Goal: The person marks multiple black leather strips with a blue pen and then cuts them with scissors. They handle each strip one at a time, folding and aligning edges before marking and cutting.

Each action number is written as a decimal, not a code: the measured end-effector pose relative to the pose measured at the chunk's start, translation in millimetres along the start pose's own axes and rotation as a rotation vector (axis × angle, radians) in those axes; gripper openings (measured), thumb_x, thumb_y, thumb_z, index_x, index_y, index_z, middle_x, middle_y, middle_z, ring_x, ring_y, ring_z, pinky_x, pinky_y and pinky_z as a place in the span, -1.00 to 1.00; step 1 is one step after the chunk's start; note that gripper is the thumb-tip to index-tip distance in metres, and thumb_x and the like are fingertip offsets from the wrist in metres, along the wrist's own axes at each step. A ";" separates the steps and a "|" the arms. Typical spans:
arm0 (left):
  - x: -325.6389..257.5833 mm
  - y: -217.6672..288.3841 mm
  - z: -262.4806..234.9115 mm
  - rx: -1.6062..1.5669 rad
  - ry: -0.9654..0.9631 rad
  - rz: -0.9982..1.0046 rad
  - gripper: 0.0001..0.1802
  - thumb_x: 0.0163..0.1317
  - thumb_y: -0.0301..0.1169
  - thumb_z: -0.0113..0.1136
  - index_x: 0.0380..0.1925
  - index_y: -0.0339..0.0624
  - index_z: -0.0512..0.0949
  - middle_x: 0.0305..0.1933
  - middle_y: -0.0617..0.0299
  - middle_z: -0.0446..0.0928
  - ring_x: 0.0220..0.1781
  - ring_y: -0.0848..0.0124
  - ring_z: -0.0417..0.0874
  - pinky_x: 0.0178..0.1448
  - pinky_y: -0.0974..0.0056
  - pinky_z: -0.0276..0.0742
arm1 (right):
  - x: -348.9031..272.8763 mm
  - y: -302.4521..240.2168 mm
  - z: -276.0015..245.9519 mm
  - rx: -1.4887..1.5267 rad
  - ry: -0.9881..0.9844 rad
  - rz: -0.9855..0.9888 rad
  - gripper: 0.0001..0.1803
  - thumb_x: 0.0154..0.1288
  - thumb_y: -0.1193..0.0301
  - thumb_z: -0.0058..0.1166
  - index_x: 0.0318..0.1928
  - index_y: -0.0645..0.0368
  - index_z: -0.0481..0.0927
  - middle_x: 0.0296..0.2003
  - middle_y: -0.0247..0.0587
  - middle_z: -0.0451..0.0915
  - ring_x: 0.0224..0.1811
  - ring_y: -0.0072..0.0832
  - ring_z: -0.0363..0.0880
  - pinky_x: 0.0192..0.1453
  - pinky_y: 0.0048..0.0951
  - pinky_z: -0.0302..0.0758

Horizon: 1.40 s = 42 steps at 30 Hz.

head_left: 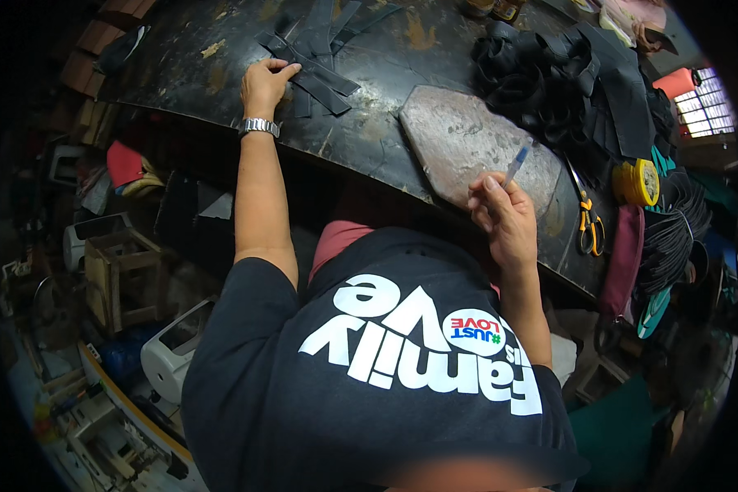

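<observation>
My left hand (264,87), with a metal watch on the wrist, reaches to the far left of the dark tabletop. Its thumb and index finger close on the end of a black strip (324,92) in a loose, crossed pile of flat strips. Which strip of the pile they grip is partly hidden by the fingers. Above a flat grey stone slab (443,135), my right hand (504,215) is curled around a slim pen (517,164) with a blue end pointing up and away from me.
A heap of black looped strips (541,82) lies at the far right. Orange-handled scissors (589,225), a yellow round tub (636,182), a maroon pouch (623,262) and a bundle of dark cords (676,225) sit near the right edge. Stools (123,271) stand below left.
</observation>
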State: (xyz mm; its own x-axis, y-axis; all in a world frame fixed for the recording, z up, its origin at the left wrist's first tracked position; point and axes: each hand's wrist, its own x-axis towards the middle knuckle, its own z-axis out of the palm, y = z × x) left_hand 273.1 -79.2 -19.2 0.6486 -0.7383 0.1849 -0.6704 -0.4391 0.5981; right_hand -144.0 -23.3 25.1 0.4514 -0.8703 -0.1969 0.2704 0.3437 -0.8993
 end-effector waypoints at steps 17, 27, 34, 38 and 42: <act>-194.8 167.4 21.7 -0.703 -0.295 1.006 -0.69 -0.09 -0.58 0.41 -0.27 -0.21 0.59 -0.14 0.15 0.50 -0.23 0.32 0.59 -0.22 0.35 0.54 | 9.4 3.6 -4.7 0.246 0.235 -0.079 -0.90 0.33 0.40 0.08 -0.33 0.12 0.50 -0.58 -0.42 0.46 -0.72 -0.73 0.23 -0.61 -0.70 0.13; -242.4 151.9 29.4 -1.224 -1.242 -0.102 -0.42 0.44 0.01 -0.21 -0.17 -0.31 0.60 -0.41 0.28 0.53 -0.40 0.56 0.50 -0.27 0.47 0.39 | -6.7 -18.2 -16.6 0.043 0.032 -0.181 -0.85 0.30 0.51 0.06 -0.13 0.25 0.52 -0.33 -0.22 0.60 -0.63 -0.74 0.35 -0.54 -0.74 0.23; -239.4 154.5 44.5 -1.518 -1.191 -0.292 -0.80 0.25 -0.43 0.21 -0.17 -0.31 0.58 -0.23 0.22 0.61 -0.24 0.52 0.61 -0.12 0.42 0.53 | -27.4 -33.2 -7.4 -0.537 0.031 -0.370 -0.79 0.19 0.53 0.22 -0.16 0.30 0.58 -0.39 -0.32 0.60 -0.41 -0.66 0.55 -0.33 -0.67 0.48; -245.4 158.2 46.7 -1.579 -1.152 -0.222 -0.77 0.26 -0.44 0.20 -0.13 -0.32 0.57 -0.19 0.19 0.62 -0.17 0.48 0.63 -0.06 0.42 0.55 | -34.1 -28.6 -4.3 -0.685 0.085 -0.500 -0.79 0.13 0.65 0.22 -0.19 0.31 0.55 -0.35 -0.35 0.57 -0.34 -0.68 0.52 -0.22 -0.68 0.45; -240.8 157.6 44.7 -1.555 -1.208 -0.239 -0.75 0.26 -0.45 0.19 -0.10 -0.33 0.57 -0.17 0.18 0.62 -0.15 0.45 0.64 -0.03 0.42 0.55 | -37.5 -32.0 -8.9 -0.851 -0.022 -0.649 -0.71 -0.07 0.70 0.25 -0.25 0.22 0.62 -0.23 -0.24 0.52 -0.27 -0.55 0.56 -0.23 -0.56 0.51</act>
State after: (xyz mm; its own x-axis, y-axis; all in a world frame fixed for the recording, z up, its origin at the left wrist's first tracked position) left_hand -4.9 6.5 -4.4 -0.3252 -0.9381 -0.1190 0.6477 -0.3127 0.6947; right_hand -177.2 -4.9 57.8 0.4523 -0.7886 0.4167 -0.2136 -0.5494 -0.8078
